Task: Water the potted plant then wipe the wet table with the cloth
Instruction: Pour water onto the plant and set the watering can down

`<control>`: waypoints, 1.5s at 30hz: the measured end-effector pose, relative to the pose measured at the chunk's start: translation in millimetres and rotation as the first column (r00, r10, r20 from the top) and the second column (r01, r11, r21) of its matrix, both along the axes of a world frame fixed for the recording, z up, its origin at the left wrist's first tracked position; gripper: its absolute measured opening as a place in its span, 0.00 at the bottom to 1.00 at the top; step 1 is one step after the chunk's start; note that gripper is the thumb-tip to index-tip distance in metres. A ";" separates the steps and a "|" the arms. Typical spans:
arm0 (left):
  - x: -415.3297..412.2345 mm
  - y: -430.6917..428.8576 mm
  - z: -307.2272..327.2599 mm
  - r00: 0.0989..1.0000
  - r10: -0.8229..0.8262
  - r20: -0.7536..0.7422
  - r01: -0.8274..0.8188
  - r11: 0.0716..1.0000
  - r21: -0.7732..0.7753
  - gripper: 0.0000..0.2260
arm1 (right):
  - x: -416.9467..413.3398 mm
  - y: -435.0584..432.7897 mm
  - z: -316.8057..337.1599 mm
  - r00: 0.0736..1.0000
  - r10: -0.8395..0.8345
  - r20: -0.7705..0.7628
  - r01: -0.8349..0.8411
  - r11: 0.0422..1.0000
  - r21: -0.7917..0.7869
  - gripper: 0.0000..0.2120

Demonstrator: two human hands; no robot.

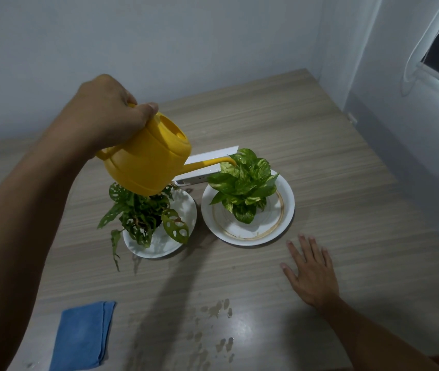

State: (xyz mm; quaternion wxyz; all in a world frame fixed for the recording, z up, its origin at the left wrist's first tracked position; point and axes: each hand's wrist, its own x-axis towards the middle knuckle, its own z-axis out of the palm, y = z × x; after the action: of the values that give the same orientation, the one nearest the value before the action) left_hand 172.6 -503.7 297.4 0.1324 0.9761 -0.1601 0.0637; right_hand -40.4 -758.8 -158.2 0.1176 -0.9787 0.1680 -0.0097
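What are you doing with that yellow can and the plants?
The left hand tips a yellow watering can, its spout over the leafy plant on the right plate. The right hand rests flat on the table. Water drops already sit on the near side, and the blue cloth lies folded, not yet used.

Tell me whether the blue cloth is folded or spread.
Folded. The blue cloth lies flat on the table, with a doubled edge along its right side.
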 end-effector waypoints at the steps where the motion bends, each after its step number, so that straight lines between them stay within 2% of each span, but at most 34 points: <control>1: 0.3 -1.0 0.6 1.000 -0.003 0.001 0.003 1.000 0.006 0.25 | 0.2 0.0 -0.1 1.000 0.002 0.000 -0.002 1.000 0.001 0.33; 14: 1.9 -22.1 7.8 0.993 -0.112 0.046 0.107 0.990 0.093 0.22 | 0.1 0.1 1.0 1.000 0.000 -0.019 0.000 1.000 -0.001 0.33; 16: 2.4 -27.4 9.9 0.988 -0.134 0.075 0.125 0.985 0.115 0.21 | 0.3 0.5 0.9 1.000 0.000 -0.018 0.000 1.000 0.003 0.33; 20: 0.6 -32.2 21.7 0.969 -0.174 0.178 0.147 0.977 0.156 0.26 | -0.3 -0.6 1.7 1.000 -0.002 -0.022 0.002 1.000 0.013 0.33; 22: 1.4 -33.6 22.0 0.963 -0.175 0.207 0.151 0.980 0.126 0.27 | -0.2 -0.3 1.8 0.999 -0.002 -0.033 0.002 1.000 0.010 0.33; 27: -2.7 -27.0 -11.7 0.993 -0.080 0.087 0.071 0.992 0.105 0.23 | 0.0 -0.5 4.6 0.999 -0.002 -0.045 0.002 1.000 0.013 0.33; 30: -9.8 -2.3 -26.2 0.997 0.016 0.079 -0.007 0.993 -0.115 0.25 | -0.9 0.8 7.0 0.999 -0.008 -0.045 0.009 0.999 0.032 0.32; 32: -14.9 19.5 -37.9 0.996 0.091 0.020 -0.079 0.940 -0.332 0.25 | -1.7 0.3 6.9 0.999 -0.003 -0.046 0.004 0.999 0.033 0.32; 34: -21.5 41.6 -53.9 0.984 0.141 -0.113 -0.180 0.806 -0.563 0.22 | -0.8 -0.4 9.0 0.999 -0.004 -0.051 0.006 0.999 0.038 0.32; 36: -32.5 63.0 -70.6 0.965 0.162 -0.204 -0.260 0.674 -0.692 0.20 | -0.4 -0.2 10.9 0.998 0.000 -0.059 0.002 0.999 0.033 0.33; 38: -48.9 85.4 -83.9 0.950 0.179 -0.257 -0.313 0.572 -0.758 0.18 | -0.5 -0.3 11.7 0.995 0.006 -0.098 -0.004 1.000 0.028 0.34; 42: -83.8 135.1 -103.5 0.923 0.238 -0.301 -0.379 0.451 -0.808 0.16 | 1.3 -0.4 17.9 0.994 -0.002 -0.106 0.003 1.000 0.009 0.35; 45: -110.3 175.5 -118.3 0.871 0.362 -0.332 -0.451 0.319 -0.834 0.13 | -2.2 15.5 27.0 0.997 -0.010 -0.080 0.011 1.000 0.015 0.35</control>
State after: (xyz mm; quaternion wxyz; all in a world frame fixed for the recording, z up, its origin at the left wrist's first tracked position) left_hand 62.3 -328.2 179.1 0.6126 0.7647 0.1538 0.1280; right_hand -42.6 -743.2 -131.2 0.1184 -0.9764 0.1780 0.0303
